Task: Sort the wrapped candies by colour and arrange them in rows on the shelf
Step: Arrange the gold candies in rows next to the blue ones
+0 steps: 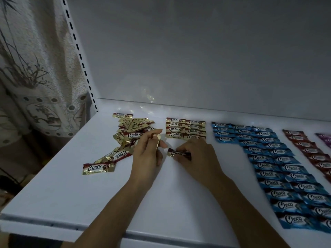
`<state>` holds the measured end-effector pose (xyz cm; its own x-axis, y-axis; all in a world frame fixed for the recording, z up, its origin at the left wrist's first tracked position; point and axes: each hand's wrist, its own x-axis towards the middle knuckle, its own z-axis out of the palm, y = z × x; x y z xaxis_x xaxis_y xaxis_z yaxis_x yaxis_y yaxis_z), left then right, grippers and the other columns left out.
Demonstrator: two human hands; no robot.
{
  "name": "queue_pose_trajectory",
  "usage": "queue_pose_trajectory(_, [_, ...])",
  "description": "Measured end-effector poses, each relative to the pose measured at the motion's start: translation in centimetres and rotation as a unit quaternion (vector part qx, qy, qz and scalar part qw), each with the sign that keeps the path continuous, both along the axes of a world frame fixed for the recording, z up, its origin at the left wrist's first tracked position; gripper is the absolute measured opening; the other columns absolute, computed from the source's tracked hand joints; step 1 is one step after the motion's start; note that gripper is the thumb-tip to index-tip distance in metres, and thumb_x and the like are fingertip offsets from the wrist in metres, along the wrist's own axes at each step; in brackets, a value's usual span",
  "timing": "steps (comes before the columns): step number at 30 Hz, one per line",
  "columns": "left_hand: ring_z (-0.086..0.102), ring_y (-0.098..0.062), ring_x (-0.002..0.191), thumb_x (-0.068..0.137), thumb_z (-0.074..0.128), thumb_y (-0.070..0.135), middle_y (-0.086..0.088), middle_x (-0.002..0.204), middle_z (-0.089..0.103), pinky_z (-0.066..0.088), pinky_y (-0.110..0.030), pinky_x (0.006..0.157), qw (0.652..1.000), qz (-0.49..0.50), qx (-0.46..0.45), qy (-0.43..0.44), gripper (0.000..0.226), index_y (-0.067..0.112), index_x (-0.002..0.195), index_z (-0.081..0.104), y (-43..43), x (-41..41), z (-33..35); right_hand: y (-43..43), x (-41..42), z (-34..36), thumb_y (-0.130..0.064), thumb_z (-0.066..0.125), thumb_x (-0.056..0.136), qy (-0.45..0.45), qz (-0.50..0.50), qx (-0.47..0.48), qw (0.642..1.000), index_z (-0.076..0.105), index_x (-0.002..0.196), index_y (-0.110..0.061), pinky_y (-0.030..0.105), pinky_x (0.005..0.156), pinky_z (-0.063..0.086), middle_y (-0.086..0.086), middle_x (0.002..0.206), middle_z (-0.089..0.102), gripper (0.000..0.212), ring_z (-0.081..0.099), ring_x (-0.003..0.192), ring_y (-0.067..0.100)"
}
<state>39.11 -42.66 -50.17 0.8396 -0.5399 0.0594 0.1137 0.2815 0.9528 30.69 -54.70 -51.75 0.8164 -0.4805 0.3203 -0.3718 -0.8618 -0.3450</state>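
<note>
Head view: a white shelf (71,194) is seen from above, closed at the back by a plain pale panel (197,51). A slotted white post (78,51) stands at its left rear corner, and a patterned curtain (35,68) hangs beyond that. Toward the left rear, an unsorted gold pile (132,129) of wrapped candies is heaped, with a stray candy (98,168) lying apart at its near end. Just right of the heap, the gold rows (185,128) are laid in two columns. Further right, the blue rows (268,158) run from the back toward the front edge, followed by a red column (311,151); a few purple candies (325,138) are cut off by the frame's edge.

Both forearms are stretched forward over the bare middle of the shelf. The left hand (148,154) is raised on its edge beside the heap and hides part of it; an edge-on candy (156,139) is pinched between its thumb and curled fingers. The right hand (195,156) is held low, palm down, its knuckles covering the near end of the gold rows. Its fingers are bent together, and a flat candy (176,153) is pinched at their tips. That candy lies on the shelf just in front of the gold rows, between the two hands.
</note>
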Motion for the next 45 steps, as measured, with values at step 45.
queue_pose_trajectory(45, [0.068, -0.016, 0.059, 0.098, 0.047, 0.013, 0.000, 0.075, 0.073, 0.051, -0.023, 0.053, 0.990, -0.109, 0.029, -0.082, 0.015, 0.007, 0.098, 0.060, 0.4, -0.8, -0.3, 0.8, -1.5, 2.2, -0.001, 0.065, 0.084, -0.287, 0.022, 0.516, 0.807, 0.068, 0.089, -0.015, 0.022, 0.056, 0.048, 0.005, 0.077, 0.070, 0.015, 0.065, 0.068, 0.013])
